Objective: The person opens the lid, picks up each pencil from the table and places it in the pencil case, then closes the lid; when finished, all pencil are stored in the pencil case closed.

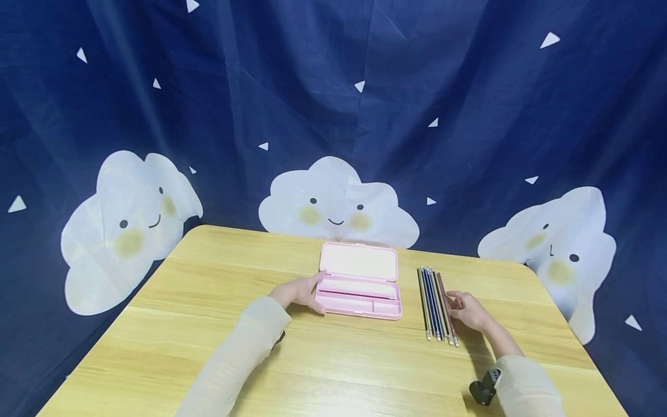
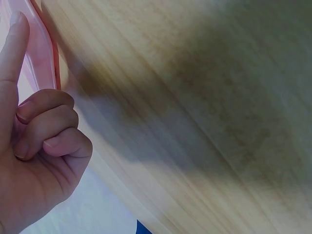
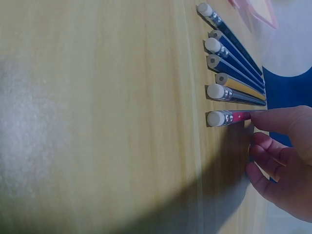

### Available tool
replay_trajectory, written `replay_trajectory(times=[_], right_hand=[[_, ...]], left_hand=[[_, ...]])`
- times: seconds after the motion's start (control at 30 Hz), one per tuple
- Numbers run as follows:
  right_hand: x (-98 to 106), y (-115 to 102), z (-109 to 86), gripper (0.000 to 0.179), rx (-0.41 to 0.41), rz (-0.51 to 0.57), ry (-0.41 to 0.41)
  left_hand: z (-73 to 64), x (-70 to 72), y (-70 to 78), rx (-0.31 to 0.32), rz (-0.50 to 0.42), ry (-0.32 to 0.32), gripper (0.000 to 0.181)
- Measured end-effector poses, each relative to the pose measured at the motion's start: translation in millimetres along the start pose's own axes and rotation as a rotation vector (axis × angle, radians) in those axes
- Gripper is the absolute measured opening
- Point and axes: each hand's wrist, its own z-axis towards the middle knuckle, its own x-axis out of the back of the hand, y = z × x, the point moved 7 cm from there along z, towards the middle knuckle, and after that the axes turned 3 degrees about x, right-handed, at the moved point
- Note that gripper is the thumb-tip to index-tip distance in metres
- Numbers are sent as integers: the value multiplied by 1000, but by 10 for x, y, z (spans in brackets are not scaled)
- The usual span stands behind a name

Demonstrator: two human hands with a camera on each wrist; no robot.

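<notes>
A pink pencil case (image 1: 358,313) lies with its lid folded back on the wooden table. My left hand (image 1: 299,291) holds its left end, thumb at the front corner and index finger near the hinge. Close up, the left hand's other fingers (image 2: 51,126) are curled beside the case. One thin dark stick lies along the long compartment. To the right of the case, several pencils (image 1: 431,304) lie side by side. My right hand (image 1: 469,311) pinches the red pencil (image 3: 239,116) at the row's right edge; its white eraser (image 3: 215,119) points toward me.
The wooden table (image 1: 344,370) has rounded far corners. Behind it hangs a dark blue curtain (image 1: 312,75) with white clouds. The case's front part is split by dividers (image 1: 373,306). A black wrist device (image 1: 484,388) sits at the right sleeve.
</notes>
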Motion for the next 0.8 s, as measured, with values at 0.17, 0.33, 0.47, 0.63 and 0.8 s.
replay_trajectory(times=[0.17, 0.33, 0.47, 0.63, 0.8], right_hand=[[-3, 21, -3, 47, -31, -36, -6], [-13, 6, 14, 49, -50, -23, -11], [-14, 5, 25, 50, -61, -30, 0], [-8, 31, 30, 50, -76, -55, 14], [-12, 42, 24, 48, -91, -81, 5]], left_hand=[[0, -11, -2, -6, -6, -4, 107], [9, -14, 2, -12, -10, -4, 106], [10, -11, 11, -16, -7, -4, 106], [13, -11, 9, -17, -4, -5, 107], [14, -12, 13, -18, 1, -7, 106]])
